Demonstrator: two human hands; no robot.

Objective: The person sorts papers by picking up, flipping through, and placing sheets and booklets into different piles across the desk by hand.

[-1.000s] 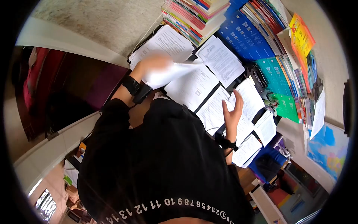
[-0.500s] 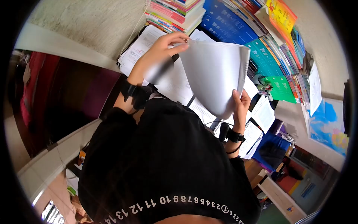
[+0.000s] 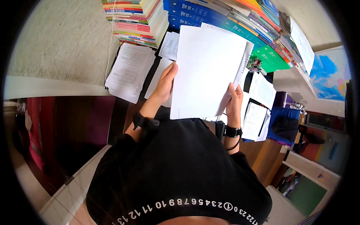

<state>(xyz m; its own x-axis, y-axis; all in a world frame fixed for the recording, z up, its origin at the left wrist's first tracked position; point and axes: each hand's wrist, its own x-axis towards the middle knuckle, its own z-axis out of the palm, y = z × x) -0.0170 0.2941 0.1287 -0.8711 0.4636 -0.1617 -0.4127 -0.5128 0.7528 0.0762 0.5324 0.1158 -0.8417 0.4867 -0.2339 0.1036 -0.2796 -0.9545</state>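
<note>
White paper sheaf [image 3: 206, 71] at 12 o'clock: likely light, floppy; best held by side edges. Right hand [image 3: 235, 98] pinches its 4 o'clock edge; left hand [image 3: 164, 84] half-curled against 9 o'clock edge, grip unclear.

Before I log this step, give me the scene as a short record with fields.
held item: rectangular white paper sheaf, broad face looks blank, right edge curled with print showing
left hand: at the sheaf's left edge
right hand: gripping its right edge
left side: loose pile of white printed pages
beyond that pile: tall stack of multicoloured paper books
hidden: whatever lies directly under the sheaf
</note>
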